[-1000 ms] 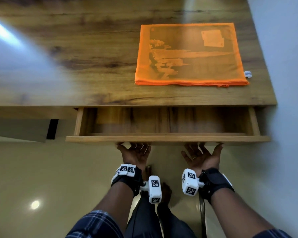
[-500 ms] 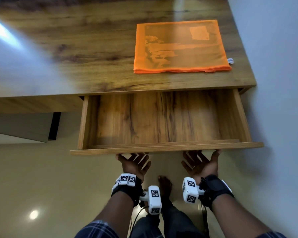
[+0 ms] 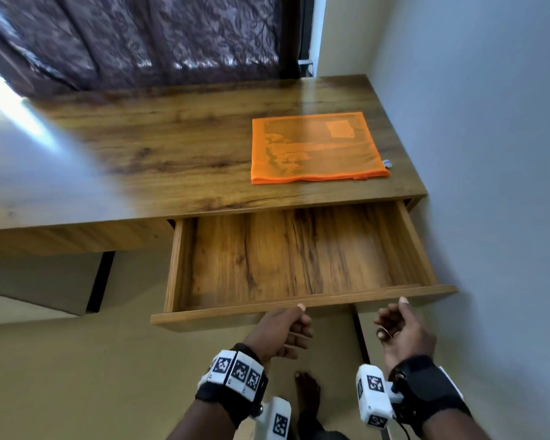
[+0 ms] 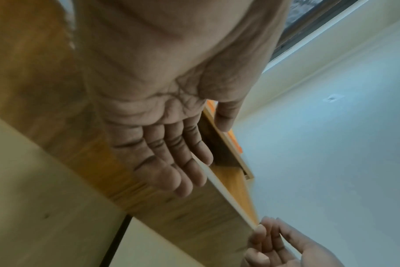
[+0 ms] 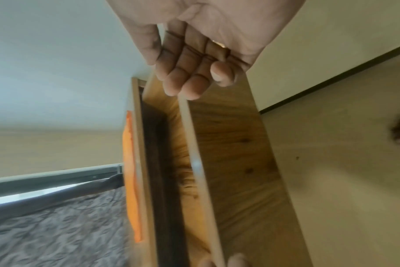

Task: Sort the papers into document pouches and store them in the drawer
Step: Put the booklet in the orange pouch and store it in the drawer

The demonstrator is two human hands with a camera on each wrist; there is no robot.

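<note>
The flat orange mesh document pouch [image 3: 316,147] lies on the wooden desk [image 3: 172,147], long axis left-right, behind the pulled-out wooden drawer [image 3: 299,308]. Left hand [image 3: 278,331] and right hand [image 3: 404,333] hang loosely curled, holding nothing, at the drawer's front.

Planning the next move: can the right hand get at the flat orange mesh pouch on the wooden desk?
Probably yes: the right hand holds nothing, and the orange mesh pouch lies uncovered beyond the open drawer.

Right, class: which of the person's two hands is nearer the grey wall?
The right hand, below the open drawer's right end, next to the wall; the left hand sits under the middle of the drawer front.
</note>
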